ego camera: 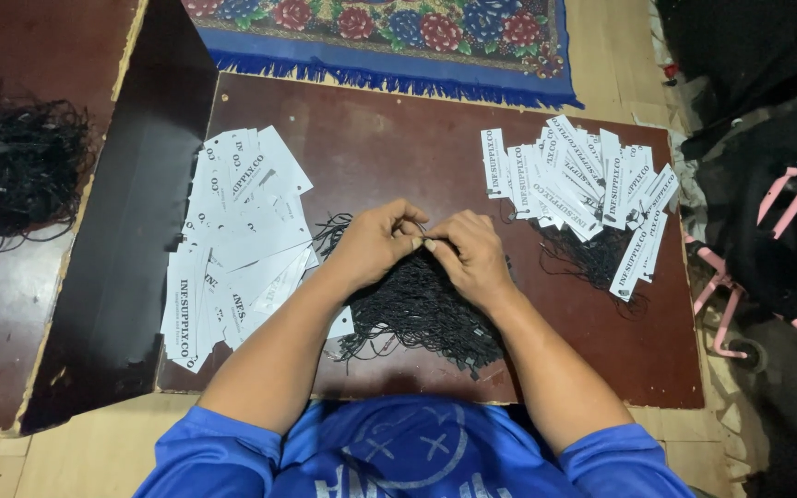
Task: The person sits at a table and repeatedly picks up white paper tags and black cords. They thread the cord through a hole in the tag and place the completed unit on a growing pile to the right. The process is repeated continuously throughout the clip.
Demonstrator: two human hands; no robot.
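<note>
My left hand (375, 242) and my right hand (472, 255) meet fingertip to fingertip over a heap of black strings (426, 314) in the middle of a dark red board (389, 138). Both pinch the same thin black string between thumb and forefinger. A spread of white paper tags (237, 240) without strings lies just left of my left hand. To the right of my right hand lies a pile of white tags with black strings attached (583, 189).
Another tangle of black strings (16, 171) sits on a brown board at far left. A blue flowered rug (389, 37) lies beyond the board. At the right are dark bags and a pink frame (786, 203).
</note>
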